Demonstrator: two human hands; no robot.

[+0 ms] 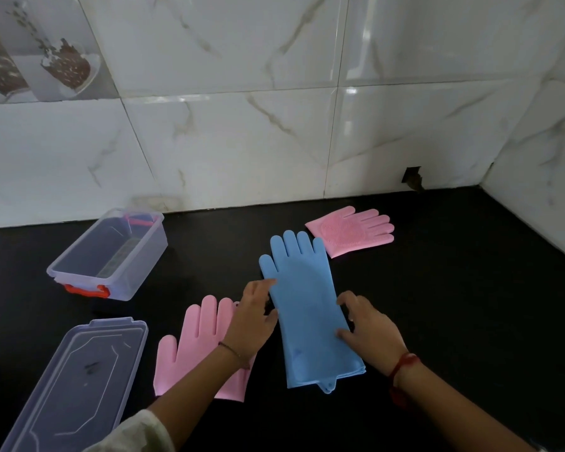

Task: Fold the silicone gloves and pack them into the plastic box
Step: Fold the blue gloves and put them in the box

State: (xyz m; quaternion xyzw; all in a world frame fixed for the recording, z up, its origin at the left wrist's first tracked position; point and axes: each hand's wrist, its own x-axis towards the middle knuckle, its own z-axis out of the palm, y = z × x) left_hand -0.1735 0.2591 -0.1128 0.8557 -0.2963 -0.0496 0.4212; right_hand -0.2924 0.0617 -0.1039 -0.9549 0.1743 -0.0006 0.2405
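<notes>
Both grips released, palms flanking blue glove [302,308] to square it for folding | left hand [253,316] fingers splayed at its 9 o'clock edge, over pink glove [198,345] | right hand [369,331] presses its 3 o'clock edge | box [111,254] open, desk's 10 o'clock | folded pink glove [353,230] at 1 o'clock

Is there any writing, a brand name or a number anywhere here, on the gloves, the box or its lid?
None can be read.
Lid: a small dark smudge, too blurred to tell whether it is text.
Blue glove, both pink gloves, plastic box: no lettering visible.
</notes>
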